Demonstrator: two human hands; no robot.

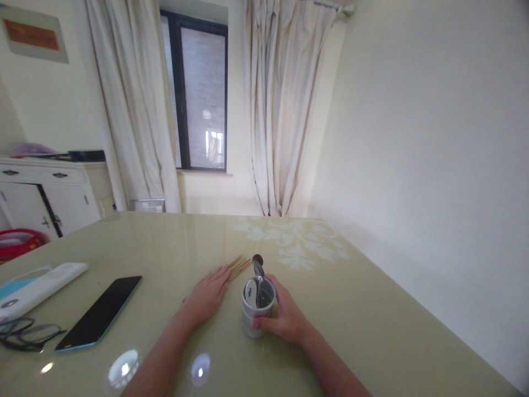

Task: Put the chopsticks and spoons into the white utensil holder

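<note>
My right hand (pixel 287 314) is wrapped round a grey cup (pixel 249 324) that stands upright on the table, thumb across its front and fingers behind. Inside the cup lean a dark-ended utensil (pixel 258 261), which rises above the rim, and a white rounded piece (pixel 250 291) whose kind I cannot make out. Left of the cup, my left hand (pixel 209 295) rests over several thin wooden chopsticks (pixel 239 268) on the tabletop, its fingers closed down on them. Their tips stick out beyond the fingers towards the cup; the hand hides their middle.
A black-screened phone (pixel 103 311) lies on the glossy table (pixel 355 325) at the left. Beyond it are eyeglasses (pixel 33 335) and a long white device (pixel 53 286). A white cabinet (pixel 70 193) stands at the back left; a wall (pixel 433 165) runs along the right.
</note>
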